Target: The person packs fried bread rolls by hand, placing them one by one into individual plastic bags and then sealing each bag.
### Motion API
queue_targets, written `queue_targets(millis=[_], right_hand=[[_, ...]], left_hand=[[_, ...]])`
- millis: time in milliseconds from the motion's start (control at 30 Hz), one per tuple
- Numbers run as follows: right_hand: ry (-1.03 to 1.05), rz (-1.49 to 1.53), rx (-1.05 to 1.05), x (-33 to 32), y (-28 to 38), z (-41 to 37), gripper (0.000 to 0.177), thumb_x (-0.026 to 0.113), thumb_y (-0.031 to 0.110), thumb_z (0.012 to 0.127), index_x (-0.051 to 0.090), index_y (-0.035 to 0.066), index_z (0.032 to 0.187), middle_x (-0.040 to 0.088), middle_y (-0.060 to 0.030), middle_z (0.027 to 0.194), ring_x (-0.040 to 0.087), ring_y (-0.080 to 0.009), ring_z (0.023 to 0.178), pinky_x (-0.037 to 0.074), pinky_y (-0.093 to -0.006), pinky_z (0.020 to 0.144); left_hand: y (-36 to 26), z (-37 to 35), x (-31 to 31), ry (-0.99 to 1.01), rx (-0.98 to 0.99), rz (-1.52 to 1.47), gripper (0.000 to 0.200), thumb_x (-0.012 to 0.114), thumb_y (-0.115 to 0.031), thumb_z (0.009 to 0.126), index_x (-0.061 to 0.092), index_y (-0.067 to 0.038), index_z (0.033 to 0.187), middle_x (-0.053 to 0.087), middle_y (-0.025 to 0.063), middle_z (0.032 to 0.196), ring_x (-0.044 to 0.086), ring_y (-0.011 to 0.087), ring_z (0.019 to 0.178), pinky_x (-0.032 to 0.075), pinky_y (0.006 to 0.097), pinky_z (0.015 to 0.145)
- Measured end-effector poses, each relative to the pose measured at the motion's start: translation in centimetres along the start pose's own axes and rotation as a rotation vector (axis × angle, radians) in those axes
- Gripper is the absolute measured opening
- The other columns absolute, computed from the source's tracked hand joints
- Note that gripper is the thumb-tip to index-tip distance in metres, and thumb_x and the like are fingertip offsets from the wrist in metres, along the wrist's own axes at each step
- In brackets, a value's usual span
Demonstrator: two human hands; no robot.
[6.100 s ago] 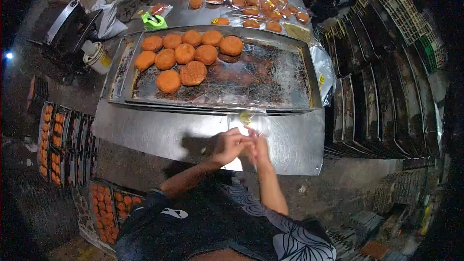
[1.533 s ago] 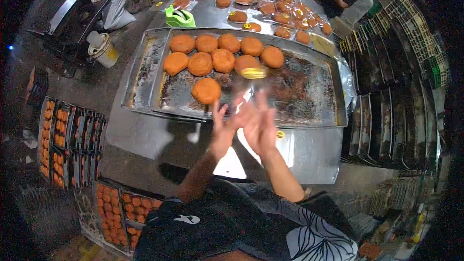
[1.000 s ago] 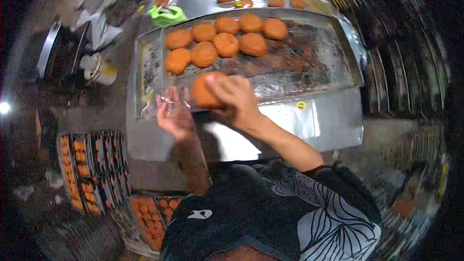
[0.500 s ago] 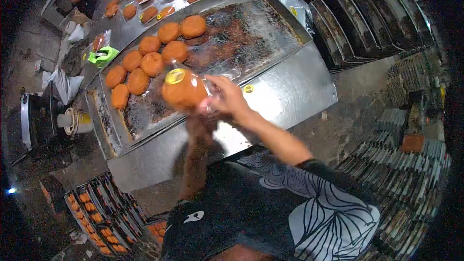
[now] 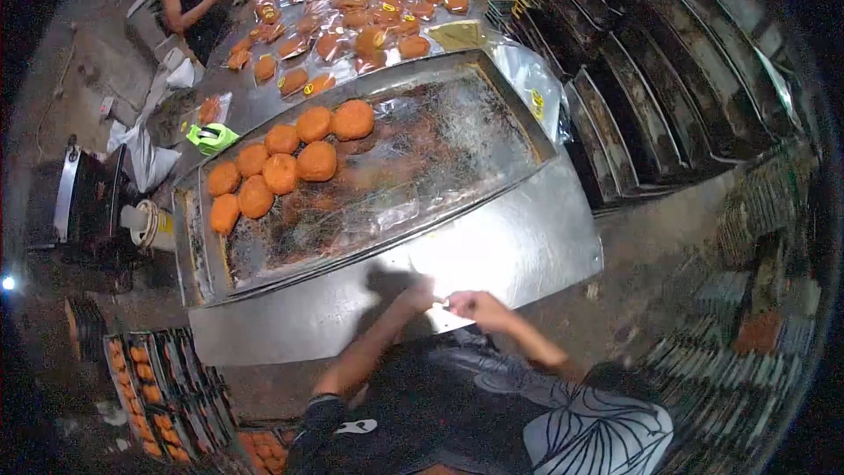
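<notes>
Above the near edge of the bare metal table (image 5: 308,325), my left hand (image 5: 418,294) and my right hand (image 5: 480,309) are close together, fingers drawn in as if in a pinch. A small pale spot shows between the fingertips; what it is, I cannot make out. Beyond them lies a dark, greasy baking tray (image 5: 422,167) holding several round brown buns (image 5: 316,161) grouped at its left side. Behind the tray is a spread of bagged buns (image 5: 369,38) with yellow labels.
A green tape dispenser (image 5: 211,138) sits left of the tray, and clear plastic bags (image 5: 532,79) lie at its right corner. Dark trays (image 5: 624,123) are stacked at right; a rack with buns (image 5: 145,396) stands lower left. Another person (image 5: 189,4) is at the far left.
The bagged bun with a yellow label has left my hands and the space over the tray. Both hands have come back toward my body, fingertips together. The view has shifted to show more of the far table.
</notes>
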State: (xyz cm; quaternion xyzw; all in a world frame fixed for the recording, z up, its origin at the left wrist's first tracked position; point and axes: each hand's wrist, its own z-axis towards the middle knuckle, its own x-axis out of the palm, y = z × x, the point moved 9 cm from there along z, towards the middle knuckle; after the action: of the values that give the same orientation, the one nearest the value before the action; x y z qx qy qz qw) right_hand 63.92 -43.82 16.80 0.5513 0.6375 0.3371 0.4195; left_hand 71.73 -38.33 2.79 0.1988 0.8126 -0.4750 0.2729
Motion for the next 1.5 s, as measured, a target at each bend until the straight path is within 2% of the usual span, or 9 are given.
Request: queue_targets(millis=[33, 467, 733, 833, 867, 1000, 1133, 1200, 1500], right_hand=[[-0.004, 0.001, -0.014, 0.8, -1.7, -0.8, 0.022, 0.058, 0.021, 0.079, 0.06, 0.006, 0.095, 0.06, -0.004, 0.09, 0.052, -0.0115, 0.079, 0.043, -0.027, 0.07], [-0.606, -0.423, -0.106, -1.6, 3.5, -3.1, 0.015, 0.046, 0.015, 0.085, 0.041, 0.001, 0.083, 0.054, -0.0158, 0.06, 0.054, -0.0252, 0.051, 0.041, -0.0329, 0.047], [0.12, 0.962, -0.309, 2.4, 11.8, 10.0, 0.039, 0.038, 0.017, 0.087, 0.033, 0.004, 0.124, 0.051, -0.0138, 0.109, 0.055, -0.0178, 0.087, 0.044, -0.0315, 0.074], [0.014, 1.245, -0.393, 6.8, 24.6, 12.6, 0.043, 0.04, 0.025, 0.088, 0.03, 0.005, 0.125, 0.039, -0.0134, 0.125, 0.051, -0.0222, 0.097, 0.039, -0.0351, 0.087], [0.22, 1.393, -0.406, 9.9, 26.3, 13.8, 0.045, 0.041, 0.027, 0.087, 0.03, 0.006, 0.125, 0.037, -0.0137, 0.127, 0.051, -0.0233, 0.097, 0.038, -0.0353, 0.088], [0.68, 0.835, 0.076, 23.4, 26.6, 20.3, 0.034, 0.044, 0.02, 0.085, 0.043, 0.008, 0.117, 0.051, -0.0124, 0.11, 0.052, -0.0263, 0.096, 0.043, -0.0363, 0.082], [-0.329, -0.891, -1.222, 25.3, 36.9, 35.3, 0.039, 0.045, 0.031, 0.084, 0.044, 0.006, 0.114, 0.045, -0.0202, 0.113, 0.049, -0.0395, 0.094, 0.04, -0.0426, 0.08], [-0.154, -1.219, -1.015, 26.7, 33.3, 44.0, 0.046, 0.043, 0.041, 0.083, 0.04, 0.016, 0.121, 0.037, -0.0213, 0.121, 0.045, -0.0404, 0.101, 0.039, -0.0443, 0.084], [-0.223, -1.155, -0.56, 15.3, 27.6, 35.3, 0.058, 0.058, 0.044, 0.071, 0.042, 0.018, 0.121, 0.042, -0.0223, 0.115, 0.046, -0.0384, 0.1, 0.039, -0.0453, 0.082]], left_hand=[[-2.9, -1.3, 0.2, -0.112, 0.687, 0.232, 0.042, 0.061, -0.021, 0.068, 0.053, -0.002, 0.104, 0.05, 0.0154, 0.105, 0.048, 0.0303, 0.095, 0.04, 0.0379, 0.081], [-11.3, -5.0, -9.6, -0.04, 0.193, -0.552, 0.023, 0.061, -0.023, 0.077, 0.057, 0.0, 0.074, 0.059, 0.0059, 0.069, 0.054, 0.0074, 0.066, 0.045, 0.0244, 0.059], [-12.6, -16.8, -24.5, -0.845, 0.354, -0.532, 0.011, 0.056, 0.001, 0.07, 0.061, 0.0, 0.08, 0.049, 0.01, 0.067, 0.052, 0.0192, 0.062, 0.041, 0.028, 0.058], [-4.1, -19.3, -27.2, -1.163, 0.364, -1.194, 0.053, 0.062, -0.001, 0.068, 0.043, -0.005, 0.117, 0.043, 0.0104, 0.112, 0.048, 0.016, 0.094, 0.042, 0.0262, 0.071], [0.8, -20.5, -27.2, -1.361, -0.049, -0.319, 0.065, 0.061, -0.009, 0.072, 0.027, -0.005, 0.127, 0.03, 0.01, 0.128, 0.042, 0.0159, 0.106, 0.043, 0.0279, 0.078], [14.6, -28.5, -27.5, -1.072, 0.426, -1.876, 0.039, 0.043, -0.023, 0.086, 0.036, -0.003, 0.118, 0.052, 0.0071, 0.1, 0.052, 0.0174, 0.091, 0.046, 0.0307, 0.077], [17.2, -41.2, -28.0, -1.97, 0.153, -1.576, 0.031, 0.038, -0.025, 0.088, 0.045, -0.004, 0.11, 0.052, 0.0067, 0.092, 0.05, 0.0181, 0.094, 0.047, 0.0411, 0.079], [15.9, -42.0, -29.5, -1.965, 0.129, -1.702, 0.03, 0.038, -0.024, 0.087, 0.046, -0.004, 0.109, 0.053, 0.0067, 0.093, 0.048, 0.0209, 0.098, 0.044, 0.0442, 0.082], [21.2, -43.4, -29.8, -1.921, 0.45, -2.022, 0.035, 0.037, -0.022, 0.082, 0.037, -0.001, 0.11, 0.046, 0.0152, 0.105, 0.05, 0.0293, 0.095, 0.039, 0.0522, 0.086]])
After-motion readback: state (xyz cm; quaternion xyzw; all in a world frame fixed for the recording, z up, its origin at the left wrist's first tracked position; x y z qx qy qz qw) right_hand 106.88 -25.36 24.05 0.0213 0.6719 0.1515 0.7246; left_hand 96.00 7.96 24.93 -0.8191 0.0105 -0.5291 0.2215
